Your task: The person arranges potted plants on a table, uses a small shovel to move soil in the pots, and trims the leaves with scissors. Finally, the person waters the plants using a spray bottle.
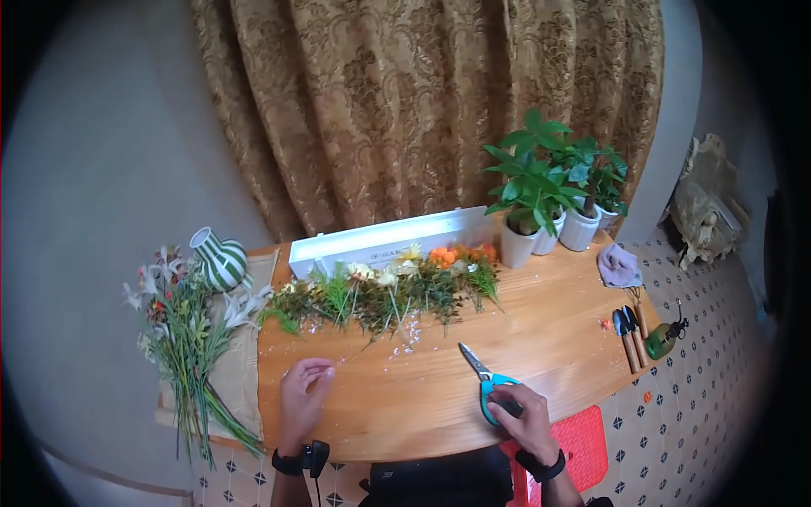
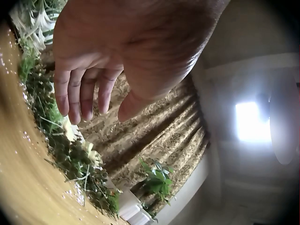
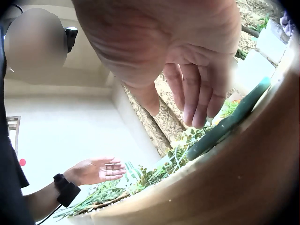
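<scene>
A pair of scissors with turquoise handles lies on the wooden table, blades pointing away and to the left. Over its handles is my right hand; in the right wrist view its fingers hang loosely above the scissors' handle without curling round it. My left hand is held over the left front of the table with nothing in it, its fingers relaxed. Beyond the hands, a row of cut artificial flowers in white, yellow and orange lies across the table.
A long white box stands behind the flowers. To the left, long-stemmed flowers lie on cloth near a green-striped vase. Potted plants, a purple cloth, small garden tools and a green spray bottle are at right.
</scene>
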The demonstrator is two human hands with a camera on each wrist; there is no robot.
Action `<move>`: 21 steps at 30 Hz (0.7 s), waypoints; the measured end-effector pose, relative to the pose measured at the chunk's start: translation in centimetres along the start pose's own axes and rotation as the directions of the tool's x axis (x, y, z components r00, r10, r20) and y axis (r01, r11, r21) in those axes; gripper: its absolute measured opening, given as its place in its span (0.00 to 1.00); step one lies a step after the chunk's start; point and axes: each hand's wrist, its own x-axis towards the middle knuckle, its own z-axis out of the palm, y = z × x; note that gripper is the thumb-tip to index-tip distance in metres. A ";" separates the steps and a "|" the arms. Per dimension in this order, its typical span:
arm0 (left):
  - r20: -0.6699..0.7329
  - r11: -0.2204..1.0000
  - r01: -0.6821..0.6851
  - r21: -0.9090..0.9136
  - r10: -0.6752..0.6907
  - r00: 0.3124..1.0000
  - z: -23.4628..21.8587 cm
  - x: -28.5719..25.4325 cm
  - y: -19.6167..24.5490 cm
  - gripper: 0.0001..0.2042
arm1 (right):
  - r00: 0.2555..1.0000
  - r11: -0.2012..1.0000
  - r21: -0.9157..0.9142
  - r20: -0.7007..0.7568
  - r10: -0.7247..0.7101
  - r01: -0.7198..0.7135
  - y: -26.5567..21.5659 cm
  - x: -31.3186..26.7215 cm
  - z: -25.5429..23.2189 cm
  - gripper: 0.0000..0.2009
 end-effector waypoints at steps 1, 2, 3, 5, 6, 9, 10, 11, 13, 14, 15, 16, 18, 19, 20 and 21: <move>-0.057 1.000 -0.003 0.017 0.004 0.998 -0.5 -0.3 -0.2 0.12 | 1.000 0.998 -0.062 -0.006 -0.022 0.022 0.1 0.1 -0.1 0.14; -0.111 0.999 -0.005 0.035 0.009 0.994 -0.9 -0.5 -0.4 0.11 | 0.999 0.991 -0.124 -0.011 -0.045 0.043 0.2 0.2 0.0 0.14; -0.115 0.999 0.006 0.034 -0.002 0.993 -1.5 -0.5 -0.9 0.11 | 0.999 0.992 -0.127 -0.022 -0.030 0.027 0.2 0.1 0.2 0.15; -0.164 0.995 -0.004 0.097 0.020 0.986 -2.5 -0.2 -1.9 0.09 | 0.998 0.981 -0.181 -0.021 -0.067 0.062 0.9 0.0 0.4 0.15; -0.164 0.995 0.007 0.097 0.009 0.986 -3.0 0.0 -2.3 0.09 | 0.994 0.967 -0.235 -0.027 -0.110 0.100 1.2 -0.1 0.6 0.16; -0.170 0.979 0.014 0.204 0.022 0.985 -3.7 1.4 -2.8 0.08 | 0.994 0.953 -0.292 -0.042 -0.099 0.082 1.4 -0.3 1.0 0.16; -0.123 0.970 -0.032 0.243 0.063 0.990 -3.9 2.1 -2.9 0.09 | 0.995 0.953 -0.291 -0.038 -0.092 0.077 1.4 -0.3 1.2 0.16; -0.074 0.957 -0.080 0.278 0.104 0.992 -4.0 2.8 -2.9 0.09 | 0.996 0.950 -0.304 -0.032 -0.079 0.065 1.4 -0.2 1.2 0.17; -0.035 0.922 -0.118 0.368 0.141 0.989 -3.8 4.9 -3.0 0.10 | 0.998 0.947 -0.318 -0.023 -0.060 0.050 1.2 0.0 1.2 0.18; 0.008 0.877 -0.165 0.452 0.181 0.983 -3.6 6.0 -3.0 0.11 | 0.999 0.940 -0.340 -0.008 -0.034 0.029 1.0 0.1 1.1 0.19; 0.010 0.877 -0.162 0.451 0.177 0.984 -3.4 7.0 -3.0 0.11 | 1.000 0.932 -0.363 0.005 -0.008 0.009 0.9 0.2 1.1 0.20; 0.033 0.846 -0.187 0.500 0.197 0.980 -3.0 7.9 -3.0 0.12 | 1.000 0.931 -0.365 0.006 -0.002 0.004 0.6 0.3 1.1 0.20; 0.060 0.813 -0.213 0.542 0.215 0.975 -2.0 9.6 -2.4 0.13 | 0.999 0.917 -0.398 -0.012 0.033 -0.035 0.3 0.5 1.0 0.22; 0.069 0.761 -0.243 0.602 0.253 0.965 -1.4 10.3 -2.0 0.14 | 0.998 0.910 -0.411 -0.015 0.055 -0.056 0.2 0.5 0.9 0.23; 0.082 0.704 -0.271 0.657 0.290 0.953 -0.8 10.9 -1.7 0.15 | 0.998 0.908 -0.415 -0.016 0.063 -0.064 0.2 0.4 0.9 0.23; 0.089 0.707 -0.273 0.652 0.286 0.954 -0.4 11.7 -1.7 0.15 | 0.995 0.907 -0.410 -0.014 0.096 -0.093 0.2 0.3 0.9 0.23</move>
